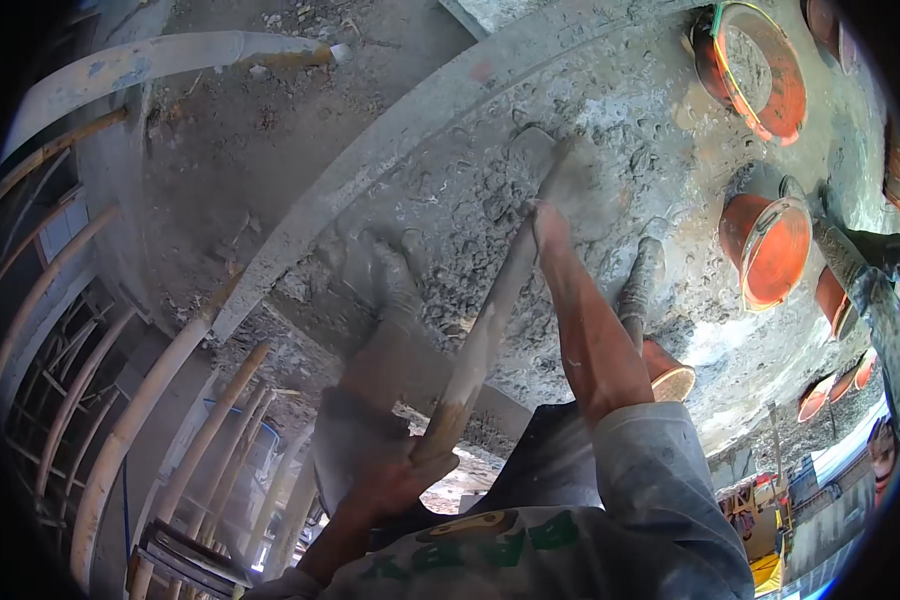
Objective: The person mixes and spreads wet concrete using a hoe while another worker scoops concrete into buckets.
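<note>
My left hand (403, 478) is wrapped round the upper end of a thick wooden shovel handle (490, 320), low in the view near my body. Farther down the shaft, close to the blade, my right hand (550, 225) grips the same handle with the arm stretched out. The shovel blade (560, 165) is smeared and blurred, and lies in wet grey concrete mix (480, 200). My mud-covered feet stand on either side of the handle.
Orange buckets stand to the right, one (775, 250) near another (770, 80) at the top. A curved concrete edge (370, 140) crosses the view. Wooden poles (130, 420) rise at the left. Another person's muddy leg (870, 300) is at the far right.
</note>
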### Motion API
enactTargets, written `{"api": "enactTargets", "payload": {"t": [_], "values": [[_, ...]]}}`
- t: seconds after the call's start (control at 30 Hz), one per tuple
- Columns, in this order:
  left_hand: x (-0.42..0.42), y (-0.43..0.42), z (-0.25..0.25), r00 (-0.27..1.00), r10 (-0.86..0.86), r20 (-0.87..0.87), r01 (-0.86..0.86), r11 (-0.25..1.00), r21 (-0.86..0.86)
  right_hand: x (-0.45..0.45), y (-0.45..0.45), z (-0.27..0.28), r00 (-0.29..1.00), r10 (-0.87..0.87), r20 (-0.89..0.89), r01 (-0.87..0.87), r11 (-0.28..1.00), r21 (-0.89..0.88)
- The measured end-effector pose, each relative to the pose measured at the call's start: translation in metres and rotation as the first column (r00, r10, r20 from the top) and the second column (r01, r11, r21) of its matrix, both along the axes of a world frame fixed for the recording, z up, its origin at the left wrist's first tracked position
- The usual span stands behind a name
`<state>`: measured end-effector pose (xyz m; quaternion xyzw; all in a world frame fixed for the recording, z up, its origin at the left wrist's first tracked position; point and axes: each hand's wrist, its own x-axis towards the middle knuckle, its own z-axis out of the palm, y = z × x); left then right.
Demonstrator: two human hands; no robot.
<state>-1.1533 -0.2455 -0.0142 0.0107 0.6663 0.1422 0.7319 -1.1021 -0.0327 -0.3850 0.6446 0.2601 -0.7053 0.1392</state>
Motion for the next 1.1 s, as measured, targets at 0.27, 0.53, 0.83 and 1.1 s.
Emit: {"api": "enactTargets", "payload": {"t": [0.27, 0.53, 0.83, 1.1], "values": [[0.058, -0.014, 0.042, 0.822, 0.561, -0.101, -0.554, 0.745, -0.371, 0.009, -0.098, -0.017, 0.647, 0.759, 0.070, -0.757, 0.630, 0.171], [0.078, 0.041, 0.070, 0.939, 0.342, 0.016, -0.313, 0.874, -0.371, 0.089, -0.090, 0.001, 0.736, 0.633, -0.239, -0.632, 0.770, 0.092], [0.064, 0.102, 0.103, 0.995, 0.075, -0.062, -0.078, 0.996, -0.044, 0.116, -0.033, 0.048, 0.999, -0.022, 0.028, 0.031, 0.917, -0.397], [0.026, 0.157, 0.175, 0.991, -0.054, -0.124, 0.082, 0.969, 0.234, 0.096, 0.172, 0.188, 0.976, -0.201, 0.086, 0.201, 0.980, 0.013]]}}
